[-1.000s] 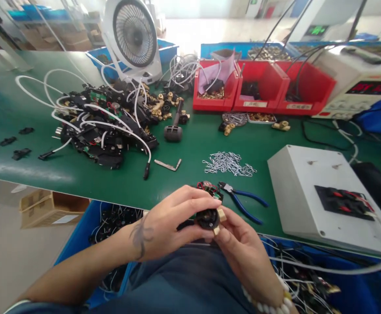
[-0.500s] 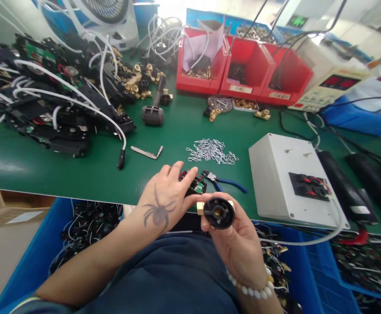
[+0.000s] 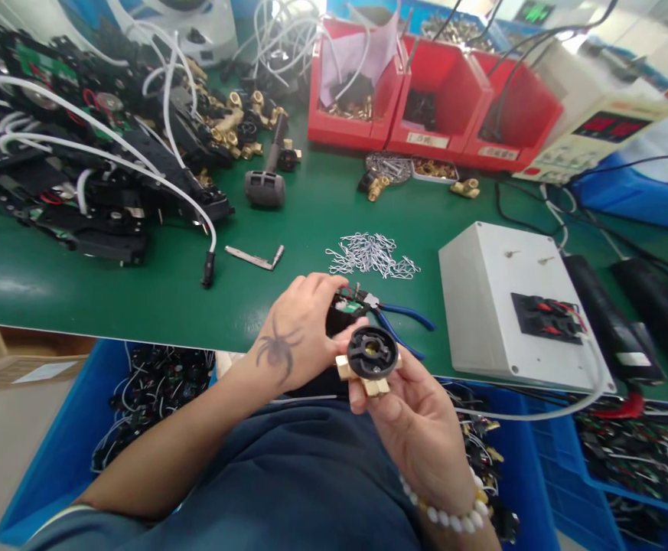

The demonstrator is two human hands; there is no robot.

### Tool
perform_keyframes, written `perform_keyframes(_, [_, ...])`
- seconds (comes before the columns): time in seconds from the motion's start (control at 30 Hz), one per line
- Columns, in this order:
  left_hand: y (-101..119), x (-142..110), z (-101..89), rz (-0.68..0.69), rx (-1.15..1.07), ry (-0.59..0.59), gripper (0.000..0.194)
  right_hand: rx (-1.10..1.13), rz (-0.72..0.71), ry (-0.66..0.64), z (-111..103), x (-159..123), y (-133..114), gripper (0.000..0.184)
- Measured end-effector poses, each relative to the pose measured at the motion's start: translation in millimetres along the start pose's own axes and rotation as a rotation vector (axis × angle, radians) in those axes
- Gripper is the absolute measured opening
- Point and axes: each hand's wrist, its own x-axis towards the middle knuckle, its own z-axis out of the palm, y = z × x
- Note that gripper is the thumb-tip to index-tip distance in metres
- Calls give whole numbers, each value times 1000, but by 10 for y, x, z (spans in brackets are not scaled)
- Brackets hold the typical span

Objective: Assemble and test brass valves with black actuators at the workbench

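Note:
My right hand (image 3: 417, 417) is closed on a brass valve body (image 3: 375, 386) topped by a round black plastic mount (image 3: 373, 352), its open face turned up. My left hand (image 3: 296, 329) curls its fingers and thumb around a small black housing with a green circuit board (image 3: 346, 306) at the bench's front edge; the palm side is hidden. Blue-handled cutting pliers (image 3: 399, 314) lie just right of that housing. Beyond both hands is a pile of silver R-shaped spring clips (image 3: 371, 255).
A grey box (image 3: 500, 306) with a black terminal stands at the right. Red bins (image 3: 442, 99) line the back. A mallet (image 3: 265, 184) and an L-shaped metal tool (image 3: 255, 258) lie left of centre. Cabled black assemblies (image 3: 81, 176) crowd the left; blue crates (image 3: 58, 451) stand below.
My left hand has moved right and closed its fingers round the circuit-board housing. My right hand has tilted the valve, bringing its brass front into view, and shifted it slightly left and up.

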Motion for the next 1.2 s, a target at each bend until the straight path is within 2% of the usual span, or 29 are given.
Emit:
perform_keyframes(0.07, [-70,-25,-59,-84,-298,67,39,-14,16,-12,5,-25,-16,44])
perform_keyframes(0.17, [-113,-82,-135,-137,-629,90,46,-53,26,-3,18,-42,-16,42])
perform_keyframes(0.27, [-52,-160,-159,-122,-816,75,51,-81,15,6,38,-28,20,36])
perform_keyframes(0.37, [36,-242,-126,-68,-865,104,47,-95,-16,21,55,-6,50,34])
perform_keyframes(0.5, [95,-316,-87,39,-845,191,47,-107,-34,-1,60,-7,11,34])
perform_keyframes(0.63, [151,-354,-138,145,-722,233,48,-100,-12,-44,92,-30,-38,32])
perform_keyframes(0.8, [205,-362,-196,192,-562,235,50,-238,-187,112,161,-50,23,33])
perform_keyframes(0.9, [173,-350,-187,198,-490,181,51,-224,-174,97,155,-13,43,31])
perform_keyframes(0.97, [141,-357,-172,191,-413,166,61,-157,-137,98,138,30,25,27])
perform_keyframes(1.07, [113,-398,-142,206,-224,196,88,-99,-112,153,115,73,-21,25])
perform_keyframes(1.2, [120,-456,-116,260,-78,263,82,-185,-141,162,66,49,-25,28])
